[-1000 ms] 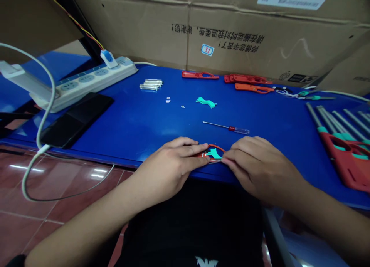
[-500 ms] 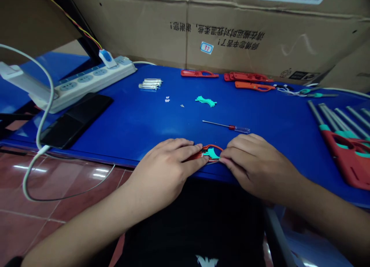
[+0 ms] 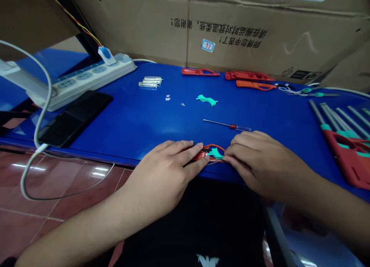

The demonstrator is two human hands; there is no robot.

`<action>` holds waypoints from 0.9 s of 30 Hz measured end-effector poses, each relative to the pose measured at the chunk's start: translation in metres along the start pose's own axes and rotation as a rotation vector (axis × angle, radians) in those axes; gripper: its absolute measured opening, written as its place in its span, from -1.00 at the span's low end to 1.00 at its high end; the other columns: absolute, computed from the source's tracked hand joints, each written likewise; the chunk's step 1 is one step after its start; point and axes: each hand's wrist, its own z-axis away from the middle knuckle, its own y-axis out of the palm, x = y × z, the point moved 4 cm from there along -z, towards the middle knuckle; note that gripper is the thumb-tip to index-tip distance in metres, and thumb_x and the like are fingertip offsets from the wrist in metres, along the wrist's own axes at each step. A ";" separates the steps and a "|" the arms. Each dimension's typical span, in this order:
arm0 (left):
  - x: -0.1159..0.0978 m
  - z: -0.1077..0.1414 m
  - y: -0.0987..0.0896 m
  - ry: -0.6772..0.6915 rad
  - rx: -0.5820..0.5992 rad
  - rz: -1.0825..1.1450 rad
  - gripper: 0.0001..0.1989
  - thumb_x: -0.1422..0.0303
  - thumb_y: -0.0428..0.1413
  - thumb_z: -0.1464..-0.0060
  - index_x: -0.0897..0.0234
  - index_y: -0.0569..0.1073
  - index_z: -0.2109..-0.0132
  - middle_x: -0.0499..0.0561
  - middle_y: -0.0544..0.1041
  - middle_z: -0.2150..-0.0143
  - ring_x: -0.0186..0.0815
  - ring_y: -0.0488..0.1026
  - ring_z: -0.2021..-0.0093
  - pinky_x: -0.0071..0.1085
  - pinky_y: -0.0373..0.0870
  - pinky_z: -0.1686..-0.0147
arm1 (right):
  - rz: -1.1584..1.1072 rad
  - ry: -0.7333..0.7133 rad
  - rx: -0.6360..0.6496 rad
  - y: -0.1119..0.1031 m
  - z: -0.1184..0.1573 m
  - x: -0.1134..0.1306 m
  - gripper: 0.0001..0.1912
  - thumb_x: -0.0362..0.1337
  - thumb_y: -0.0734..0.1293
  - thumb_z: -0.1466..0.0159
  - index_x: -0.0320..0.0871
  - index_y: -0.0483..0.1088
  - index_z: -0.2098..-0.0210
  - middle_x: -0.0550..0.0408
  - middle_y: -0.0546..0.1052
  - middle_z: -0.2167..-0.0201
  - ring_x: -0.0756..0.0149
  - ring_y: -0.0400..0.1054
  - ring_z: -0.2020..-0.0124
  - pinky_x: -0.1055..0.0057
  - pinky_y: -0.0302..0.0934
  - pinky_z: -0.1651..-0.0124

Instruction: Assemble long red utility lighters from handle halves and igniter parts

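An orange lighter casing half (image 3: 198,155) lies at the table's near edge, with a teal trigger (image 3: 216,154) seated in it beside the finger loop. My left hand (image 3: 170,165) is closed over the casing's left part, thumb and fingertips pressing it next to the trigger. At the other end, my right hand (image 3: 254,159) pinches the casing just right of the trigger; its fingertips partly hide what they hold. A thin pale wire runs along the casing's near side. Just beyond my hands lies a screwdriver (image 3: 228,125) with a clear and red handle.
Behind are teal triggers (image 3: 207,100), tiny white parts (image 3: 167,98), small pins (image 3: 182,104) and clear tanks (image 3: 150,81). Red casing halves (image 3: 200,72) line the cardboard box (image 3: 138,32). A phone (image 3: 75,118) and power strip (image 3: 94,77) stand left, long-nosed lighters (image 3: 347,159) right.
The camera view has shifted slightly. Both hands keep their hold on the casing, and a little more of the trigger and the casing's inside shows between the fingertips.
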 end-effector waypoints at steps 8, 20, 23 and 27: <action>0.001 0.000 0.000 0.009 -0.002 0.056 -0.57 0.45 -0.01 -0.28 0.16 0.42 -0.25 0.06 0.41 -0.29 -0.04 0.41 -0.25 -0.02 0.46 -0.14 | 0.001 -0.170 -0.037 0.011 -0.001 0.001 -0.71 -0.37 0.16 -0.42 -0.24 0.51 0.26 -0.02 0.49 0.37 0.22 0.29 0.31 0.26 0.15 0.19; 0.000 0.005 0.005 -0.014 0.001 0.078 -0.51 0.50 -0.02 -0.25 0.17 0.37 -0.29 0.11 0.34 -0.34 -0.04 0.32 -0.32 0.02 0.43 -0.19 | -0.091 -0.188 -0.047 0.009 -0.003 -0.004 -0.71 -0.36 0.16 -0.42 -0.23 0.52 0.24 -0.01 0.50 0.37 0.26 0.30 0.32 0.29 0.19 0.19; 0.000 0.008 0.006 -0.020 -0.006 0.102 -0.47 0.50 -0.04 -0.27 0.08 0.31 -0.33 0.06 0.29 -0.38 -0.08 0.27 -0.35 0.02 0.41 -0.21 | -0.259 -0.150 -0.042 0.009 -0.007 -0.009 -0.75 -0.34 0.21 -0.41 -0.21 0.52 0.25 0.03 0.48 0.40 0.30 0.28 0.33 0.33 0.20 0.22; 0.002 0.010 0.007 -0.027 0.006 0.117 -0.49 0.49 -0.05 -0.28 0.06 0.33 -0.31 0.07 0.25 -0.39 -0.07 0.24 -0.37 0.03 0.40 -0.21 | -0.127 -0.232 -0.061 0.007 -0.007 -0.008 -0.73 -0.36 0.20 -0.41 -0.24 0.53 0.26 0.00 0.48 0.41 0.25 0.27 0.33 0.28 0.19 0.20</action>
